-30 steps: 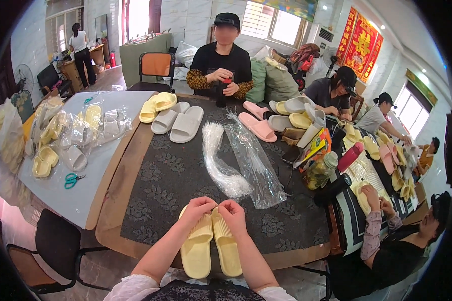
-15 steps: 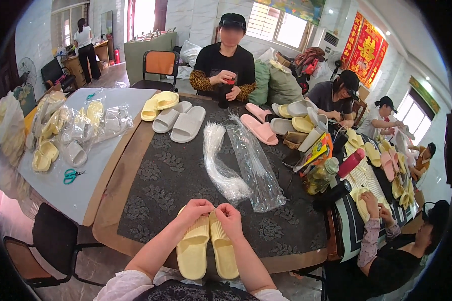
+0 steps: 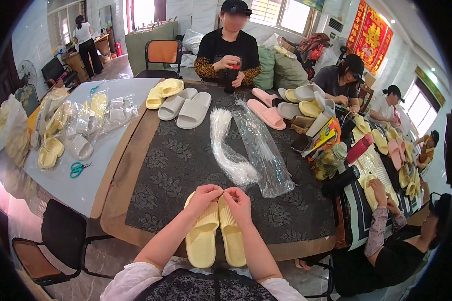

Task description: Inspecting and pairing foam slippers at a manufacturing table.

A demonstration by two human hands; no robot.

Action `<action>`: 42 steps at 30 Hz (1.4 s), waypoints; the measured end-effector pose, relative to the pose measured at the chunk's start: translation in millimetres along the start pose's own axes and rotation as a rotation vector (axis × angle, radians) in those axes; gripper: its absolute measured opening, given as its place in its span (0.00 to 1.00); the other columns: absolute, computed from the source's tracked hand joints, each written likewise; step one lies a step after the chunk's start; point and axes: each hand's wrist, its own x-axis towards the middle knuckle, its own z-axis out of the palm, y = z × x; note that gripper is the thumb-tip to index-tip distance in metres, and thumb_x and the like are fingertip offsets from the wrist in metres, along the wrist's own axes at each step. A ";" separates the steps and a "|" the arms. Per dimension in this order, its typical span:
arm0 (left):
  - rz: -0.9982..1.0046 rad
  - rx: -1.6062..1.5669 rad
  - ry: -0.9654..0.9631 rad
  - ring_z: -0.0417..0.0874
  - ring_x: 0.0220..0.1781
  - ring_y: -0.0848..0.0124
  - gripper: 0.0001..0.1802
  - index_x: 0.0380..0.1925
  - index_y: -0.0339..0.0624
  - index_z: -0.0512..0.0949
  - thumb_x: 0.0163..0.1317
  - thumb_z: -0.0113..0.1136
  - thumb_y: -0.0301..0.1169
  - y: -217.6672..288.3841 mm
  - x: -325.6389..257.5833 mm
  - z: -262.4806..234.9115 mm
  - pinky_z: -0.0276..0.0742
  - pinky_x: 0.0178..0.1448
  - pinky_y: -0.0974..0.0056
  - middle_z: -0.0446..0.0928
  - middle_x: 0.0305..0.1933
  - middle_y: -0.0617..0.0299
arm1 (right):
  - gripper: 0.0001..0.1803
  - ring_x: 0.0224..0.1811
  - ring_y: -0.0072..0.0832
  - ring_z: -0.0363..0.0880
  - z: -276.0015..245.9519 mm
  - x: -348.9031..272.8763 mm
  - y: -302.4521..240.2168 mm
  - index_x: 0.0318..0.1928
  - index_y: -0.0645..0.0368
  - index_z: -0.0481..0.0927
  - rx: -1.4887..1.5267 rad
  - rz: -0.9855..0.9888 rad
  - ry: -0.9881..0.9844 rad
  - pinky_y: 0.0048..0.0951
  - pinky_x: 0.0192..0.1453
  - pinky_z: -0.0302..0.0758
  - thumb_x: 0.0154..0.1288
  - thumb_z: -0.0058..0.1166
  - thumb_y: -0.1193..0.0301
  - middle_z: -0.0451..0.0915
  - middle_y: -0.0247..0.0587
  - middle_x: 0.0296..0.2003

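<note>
While a pair of pale yellow slippers with ribbed straps (image 3: 203, 243) lies at the near edge of the brown-rimmed table (image 3: 118, 218), the left hand (image 3: 206, 197) and the right hand (image 3: 238, 204) bend over their toe ends, each with thumb and fingertips pinched together and nearly meeting the other; whatever sits between them is too small to tell. Ahead, on the dark grey, flower-patterned cloth (image 3: 160, 193), a curved bundle of glossy white strands (image 3: 222, 138) lies beside a long, clear plastic bag (image 3: 267, 150) with thin white strands inside. Farther right, a clear jar with a pale green lid (image 3: 326, 164) contains something yellowish green. On the pale blue-grey table (image 3: 103, 153) at left, clear plastic bags (image 3: 80, 120) hold yellow and grey slippers, near teal-handled scissors (image 3: 77, 169).
</note>
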 end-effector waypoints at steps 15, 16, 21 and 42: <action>-0.077 -0.025 -0.025 0.73 0.28 0.83 0.06 0.32 0.43 0.81 0.60 0.62 0.32 12.8 -8.1 4.4 0.67 0.33 0.75 0.75 0.26 0.73 | 0.02 0.27 0.08 0.67 -2.7 -0.9 1.2 0.34 0.60 0.79 -0.060 -0.033 -0.005 0.14 0.32 0.66 0.63 0.56 0.75 0.75 0.20 0.26; -0.076 -0.017 -0.031 0.73 0.28 0.83 0.06 0.32 0.43 0.81 0.60 0.62 0.32 13.0 -7.0 4.3 0.67 0.33 0.75 0.75 0.26 0.73 | 0.02 0.27 0.08 0.67 -2.3 -0.5 0.3 0.34 0.60 0.79 -0.065 -0.034 -0.013 0.14 0.32 0.66 0.63 0.56 0.74 0.74 0.20 0.26; -0.104 -0.005 -0.048 0.74 0.29 0.82 0.06 0.33 0.41 0.82 0.61 0.60 0.31 12.9 -3.8 2.7 0.69 0.34 0.74 0.76 0.28 0.72 | 0.03 0.28 0.09 0.68 -4.5 0.1 0.1 0.34 0.60 0.79 -0.046 -0.041 -0.016 0.15 0.33 0.67 0.63 0.56 0.74 0.74 0.21 0.27; 0.038 -0.284 0.106 0.69 0.26 0.80 0.06 0.35 0.40 0.79 0.63 0.59 0.30 -13.2 8.2 -13.3 0.68 0.35 0.72 0.70 0.23 0.72 | 0.06 0.20 0.19 0.69 -5.7 -32.3 -78.3 0.34 0.58 0.79 -0.476 -0.375 0.162 0.22 0.25 0.67 0.58 0.62 0.72 0.77 0.32 0.25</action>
